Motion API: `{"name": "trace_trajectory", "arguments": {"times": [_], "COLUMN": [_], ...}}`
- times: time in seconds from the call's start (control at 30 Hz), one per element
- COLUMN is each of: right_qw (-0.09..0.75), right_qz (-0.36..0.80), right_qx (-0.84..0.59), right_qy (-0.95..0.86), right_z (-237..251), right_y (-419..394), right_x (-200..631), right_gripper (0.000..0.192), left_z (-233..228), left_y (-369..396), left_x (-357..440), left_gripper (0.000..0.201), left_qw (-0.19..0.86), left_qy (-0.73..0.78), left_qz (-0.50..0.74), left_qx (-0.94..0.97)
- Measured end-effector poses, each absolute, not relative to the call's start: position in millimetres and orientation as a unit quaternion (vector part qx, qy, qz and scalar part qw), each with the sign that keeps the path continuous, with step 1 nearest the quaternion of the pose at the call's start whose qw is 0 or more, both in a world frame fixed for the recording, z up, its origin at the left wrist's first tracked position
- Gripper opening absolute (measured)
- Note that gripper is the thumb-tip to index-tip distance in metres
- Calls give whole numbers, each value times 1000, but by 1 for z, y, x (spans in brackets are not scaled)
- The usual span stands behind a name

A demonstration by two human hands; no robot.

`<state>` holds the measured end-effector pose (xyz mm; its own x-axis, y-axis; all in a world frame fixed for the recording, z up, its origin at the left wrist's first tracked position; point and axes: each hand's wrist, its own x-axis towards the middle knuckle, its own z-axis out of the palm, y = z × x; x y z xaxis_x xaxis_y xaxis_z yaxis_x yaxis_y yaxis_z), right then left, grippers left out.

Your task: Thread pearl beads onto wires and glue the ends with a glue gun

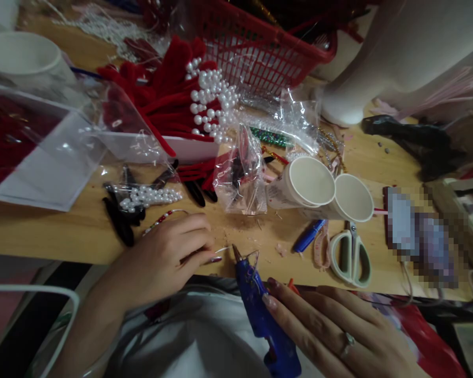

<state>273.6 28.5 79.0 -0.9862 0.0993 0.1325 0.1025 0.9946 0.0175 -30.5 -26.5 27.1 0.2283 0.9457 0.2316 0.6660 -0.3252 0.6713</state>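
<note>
My right hand [331, 331] grips a blue glue gun [262, 315] at the near table edge, its nozzle pointing up and left. My left hand [165, 257] rests on the wooden table [63, 231] just left of the nozzle, fingers pinched on a small thin piece that I cannot make out. The nozzle tip nearly touches the left fingertips. A short beaded strand [161, 218] lies just above the left hand.
Two white paper cups [323, 189] lie on their sides, with pale green scissors [350, 257] and a blue pen [307, 236] below them. Black hair clips with pearls [142, 202], clear plastic bags [242, 173], red fabric with pearls [189, 94] and a red basket [260, 47] crowd the back.
</note>
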Motion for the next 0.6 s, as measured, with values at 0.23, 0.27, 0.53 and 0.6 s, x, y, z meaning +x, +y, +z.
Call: {"name": "trace_trajectory", "arguments": {"times": [0.23, 0.27, 0.53, 0.6], "right_qw": [57, 55, 61, 77], "right_qz": [8, 11, 9, 2], "right_qx": [-46, -49, -69, -68], "right_qy": [-997, -997, -996, -995], "right_z": [75, 76, 78, 75], "right_y": [26, 27, 26, 25], "right_x": [274, 275, 278, 275], "right_gripper": [48, 49, 48, 48], "left_z": [29, 29, 27, 27], "left_y": [-28, -28, -25, -26], "left_x": [-32, -32, -31, -31], "left_gripper": [27, 28, 31, 31], "left_qw": [226, 224, 220, 217], "left_qy": [532, 532, 528, 528], "left_qz": [317, 315, 315, 315], "left_qx": [752, 753, 757, 758]}}
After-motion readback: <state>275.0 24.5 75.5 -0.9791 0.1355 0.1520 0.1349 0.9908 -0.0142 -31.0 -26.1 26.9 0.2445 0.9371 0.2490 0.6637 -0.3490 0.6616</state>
